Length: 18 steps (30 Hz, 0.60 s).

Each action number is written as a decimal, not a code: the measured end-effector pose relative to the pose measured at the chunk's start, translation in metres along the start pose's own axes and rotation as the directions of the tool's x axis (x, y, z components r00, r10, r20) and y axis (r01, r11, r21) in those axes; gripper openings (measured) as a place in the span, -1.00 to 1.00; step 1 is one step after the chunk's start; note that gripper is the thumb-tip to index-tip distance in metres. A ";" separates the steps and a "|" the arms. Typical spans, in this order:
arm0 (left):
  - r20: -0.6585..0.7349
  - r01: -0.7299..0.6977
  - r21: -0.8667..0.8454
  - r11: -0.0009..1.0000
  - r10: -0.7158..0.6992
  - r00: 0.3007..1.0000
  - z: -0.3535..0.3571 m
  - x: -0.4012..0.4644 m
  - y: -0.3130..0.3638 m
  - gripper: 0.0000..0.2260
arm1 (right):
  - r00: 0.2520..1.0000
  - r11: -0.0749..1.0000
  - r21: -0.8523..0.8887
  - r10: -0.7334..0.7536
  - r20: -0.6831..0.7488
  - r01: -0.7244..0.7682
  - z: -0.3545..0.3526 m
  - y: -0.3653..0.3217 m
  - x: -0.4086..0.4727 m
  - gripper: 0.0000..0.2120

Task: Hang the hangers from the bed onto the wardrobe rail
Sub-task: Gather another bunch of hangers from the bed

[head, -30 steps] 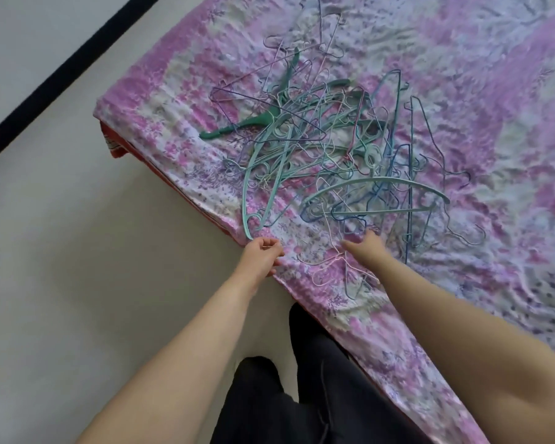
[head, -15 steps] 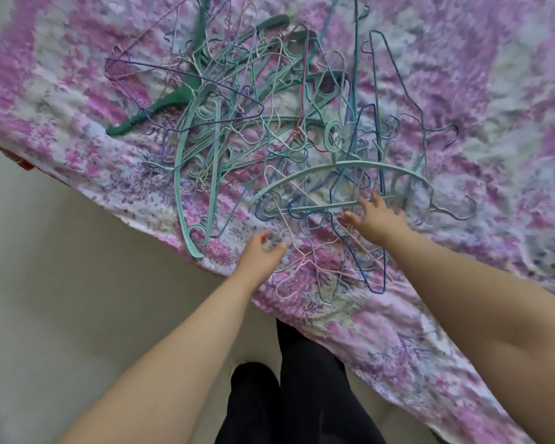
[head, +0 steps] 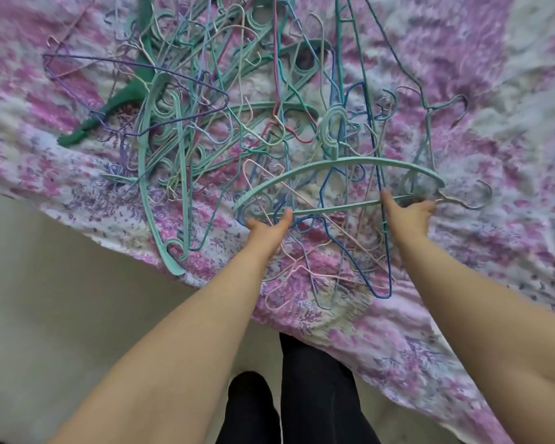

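Note:
A tangled pile of hangers (head: 212, 123) lies on the bed: teal plastic ones, a dark green one, and thin wire ones in blue, purple, pink and white. At the near side of the pile lies a teal plastic hanger (head: 340, 165) with a curved top and a straight bottom bar. My left hand (head: 266, 230) grips the left end of that bar. My right hand (head: 407, 216) grips the bar near its right end. Blue and pink wire hangers lie under and between my forearms. No wardrobe rail is in view.
The bed (head: 481, 75) is covered with a pink, purple and white patterned sheet. Its edge runs diagonally from the left to the lower right. Pale floor (head: 61, 299) lies to the left of it. My dark-clad legs (head: 302, 395) stand at the bed's edge.
The view has closed in on the pile. Both hands moved forward from the bed's edge: the right onto the teal hanger's bar first, then the left onto its other end.

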<state>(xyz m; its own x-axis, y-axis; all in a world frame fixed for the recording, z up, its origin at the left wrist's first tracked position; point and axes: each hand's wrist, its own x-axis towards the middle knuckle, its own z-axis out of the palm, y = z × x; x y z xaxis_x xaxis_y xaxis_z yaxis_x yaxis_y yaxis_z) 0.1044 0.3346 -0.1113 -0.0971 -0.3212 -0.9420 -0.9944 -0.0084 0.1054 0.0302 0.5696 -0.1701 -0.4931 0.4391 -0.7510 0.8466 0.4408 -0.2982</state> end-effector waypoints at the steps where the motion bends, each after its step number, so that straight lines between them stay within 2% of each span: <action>1: -0.021 0.020 -0.053 0.998 -0.021 1.000 0.001 0.003 0.003 -0.02 | 0.998 0.998 0.056 0.028 0.062 -0.032 -0.001 -0.001 0.005 -0.09; 2: -0.037 0.040 -0.105 0.994 -0.044 0.998 0.002 0.006 0.006 -0.01 | 0.988 0.991 0.117 0.047 0.147 -0.064 0.001 -0.001 0.009 -0.22; 4: -0.050 0.075 -0.178 0.981 -0.085 0.995 0.005 0.009 0.011 -0.01 | 0.913 0.952 0.236 0.088 0.399 -0.195 0.006 -0.005 0.002 -0.59; 6: -0.047 0.089 -0.145 0.985 -0.097 0.994 0.007 0.008 0.015 -0.05 | 0.824 0.955 0.165 0.118 0.554 -0.248 0.018 -0.005 -0.003 -0.58; 8: -0.047 0.070 -0.066 0.995 -0.073 0.996 0.009 0.008 0.016 -0.13 | 0.800 0.990 -0.042 0.134 0.585 -0.135 0.030 -0.003 -0.008 -0.41; 10: -0.048 0.065 -0.032 0.997 -0.066 0.997 0.006 0.013 0.016 -0.19 | 0.859 0.990 -0.140 0.067 0.508 0.005 0.039 0.002 -0.008 -0.28; 11: -0.053 0.068 -0.027 0.997 -0.070 0.996 0.004 0.016 0.015 -0.22 | 0.874 0.991 -0.132 0.057 0.482 0.008 0.043 0.002 -0.009 -0.27; 12: -0.058 0.072 -0.027 0.997 -0.074 0.996 0.000 0.017 0.015 -0.25 | 0.880 0.995 -0.098 0.045 0.474 0.002 0.047 0.002 -0.009 -0.31; 15: -0.045 0.058 -0.071 0.996 -0.062 0.997 -0.011 0.028 0.010 -0.26 | 0.830 0.999 0.015 0.019 0.558 -0.032 0.056 -0.004 -0.013 -0.60; 18: -0.046 0.049 -0.139 0.989 -0.056 0.997 -0.016 0.033 0.007 -0.22 | 0.808 0.995 0.087 -0.018 0.589 -0.041 0.065 -0.010 -0.017 -0.64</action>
<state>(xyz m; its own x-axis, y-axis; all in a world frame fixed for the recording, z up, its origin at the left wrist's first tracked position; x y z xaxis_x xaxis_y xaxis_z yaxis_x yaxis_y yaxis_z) 0.0953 0.3086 -0.1366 -0.0393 -0.3631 -0.9309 -0.9825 -0.1559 0.1022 0.0434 0.5072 -0.1926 -0.2963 -0.1140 -0.9483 0.8802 0.3528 -0.3174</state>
